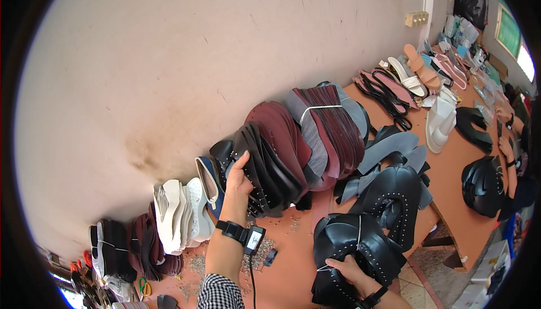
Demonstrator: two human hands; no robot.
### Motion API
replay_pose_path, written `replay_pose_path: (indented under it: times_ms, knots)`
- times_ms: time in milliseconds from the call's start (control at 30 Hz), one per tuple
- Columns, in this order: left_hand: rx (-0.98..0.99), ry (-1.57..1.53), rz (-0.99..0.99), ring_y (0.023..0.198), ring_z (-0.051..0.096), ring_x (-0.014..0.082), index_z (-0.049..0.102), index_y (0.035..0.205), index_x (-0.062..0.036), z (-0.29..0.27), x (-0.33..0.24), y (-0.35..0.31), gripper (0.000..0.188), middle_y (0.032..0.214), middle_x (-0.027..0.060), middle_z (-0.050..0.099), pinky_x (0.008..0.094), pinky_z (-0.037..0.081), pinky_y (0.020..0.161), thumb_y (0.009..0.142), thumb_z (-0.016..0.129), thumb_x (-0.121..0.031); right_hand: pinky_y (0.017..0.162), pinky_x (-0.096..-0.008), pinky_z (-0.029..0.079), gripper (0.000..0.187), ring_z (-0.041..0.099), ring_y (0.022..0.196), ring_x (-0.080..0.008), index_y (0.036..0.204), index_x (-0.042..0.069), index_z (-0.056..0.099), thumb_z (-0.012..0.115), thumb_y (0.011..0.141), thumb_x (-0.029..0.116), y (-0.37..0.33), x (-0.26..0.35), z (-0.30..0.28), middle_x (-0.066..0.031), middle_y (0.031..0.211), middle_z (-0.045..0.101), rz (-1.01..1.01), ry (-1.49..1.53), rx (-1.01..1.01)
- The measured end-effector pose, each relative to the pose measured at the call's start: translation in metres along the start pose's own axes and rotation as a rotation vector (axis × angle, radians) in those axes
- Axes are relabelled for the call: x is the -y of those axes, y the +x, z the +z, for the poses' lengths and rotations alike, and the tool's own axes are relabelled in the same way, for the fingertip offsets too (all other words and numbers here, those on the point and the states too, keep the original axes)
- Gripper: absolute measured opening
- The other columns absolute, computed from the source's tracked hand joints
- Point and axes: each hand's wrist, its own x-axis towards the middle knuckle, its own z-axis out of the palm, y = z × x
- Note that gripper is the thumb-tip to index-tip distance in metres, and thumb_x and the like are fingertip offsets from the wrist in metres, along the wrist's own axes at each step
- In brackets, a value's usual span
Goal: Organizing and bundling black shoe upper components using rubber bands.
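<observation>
An orange table [296, 281] lines a pale wall [253, 38]. The left hand [239, 182] grips a dark studded stack [270, 168] beside maroon pieces [277, 126]; nearer, the right hand [350, 272] clasps a string-tied black bundle [342, 233]

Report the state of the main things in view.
Left hand: thumb against the dark stack, fingers mostly hidden
Right hand: thumb on the black bundle, fingers hidden
Dark stack: leaning, pieces fanned
Black bundle: tied with white string
Maroon bundle: tied with white band
Scissors: cannot tell if open
</observation>
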Motion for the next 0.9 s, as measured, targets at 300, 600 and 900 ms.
replay_pose_path:
  times_ms: [300, 600, 900]
  knots:
    - [0.005, 0.039, 0.244, 0.098, 0.057, 0.0255, 0.057, 0.103, -0.0018, -0.018, -0.004, -0.001, 0.027, 0.102, 0.0114, 0.062, 0.0417, 0.044, 0.088, 0.087, 0.052, -0.024, 0.069, -0.0311, 0.050, 0.065, 0.057, 0.086, -0.0222, 0.113, -0.011, 0.044, 0.071, 0.067, 0.027, 0.000, -0.005, 0.014, -0.0164, 0.101, 0.054, -0.111, -0.285, -0.262]
    - [-0.003, -0.093, 0.111, 0.101, 0.054, 0.0270, 0.057, 0.103, -0.0042, -0.028, -0.015, -0.017, 0.024, 0.106, 0.0101, 0.060, 0.0469, 0.039, 0.092, 0.087, 0.051, -0.021, 0.086, -0.0330, 0.041, 0.077, 0.050, 0.103, -0.0291, 0.113, -0.014, 0.043, 0.071, 0.064, 0.038, -0.023, 0.028, 0.016, -0.0241, 0.111, 0.050, -0.093, -0.234, -0.229]
    - [0.422, -0.400, -0.049, 0.082, 0.057, 0.0201, 0.053, 0.106, 0.0013, -0.062, -0.038, -0.021, 0.034, 0.116, 0.0208, 0.050, 0.0329, 0.049, 0.074, 0.087, 0.049, -0.027, 0.090, -0.0339, 0.040, 0.074, 0.052, 0.103, -0.0293, 0.112, -0.012, 0.046, 0.072, 0.063, 0.037, -0.033, 0.040, 0.026, -0.0217, 0.109, 0.053, -0.107, -0.321, -0.325]
